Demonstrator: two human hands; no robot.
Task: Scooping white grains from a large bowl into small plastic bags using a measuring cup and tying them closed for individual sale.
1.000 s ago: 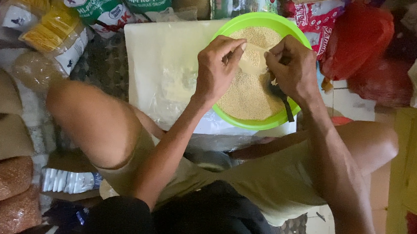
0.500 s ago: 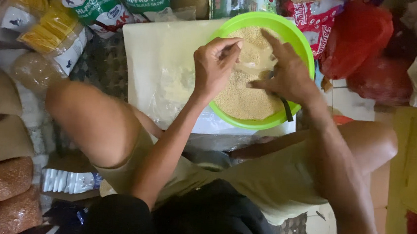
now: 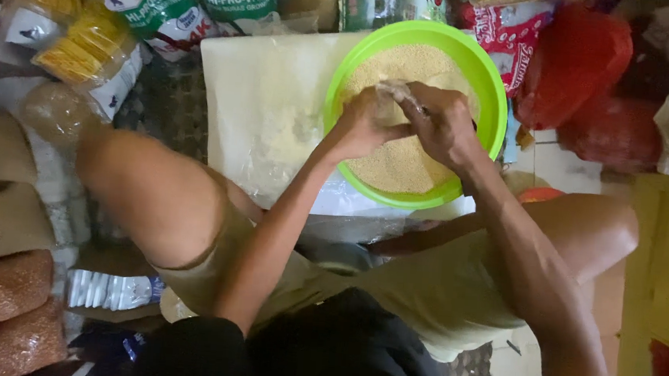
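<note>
Green-white feed packages (image 3: 198, 2) behind lime bowl (image 3: 493, 81)

Left hand (image 3: 364, 126), right hand (image 3: 438, 125) over green bowl (image 3: 492, 89)

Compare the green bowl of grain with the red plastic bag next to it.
The green bowl is rigid, round and open, showing pale yellow grain; the red plastic bag is soft, crumpled and closed, its contents hidden. Both hands work over the bowl; nothing touches the bag. Both sit on the floor among packed goods.
</note>
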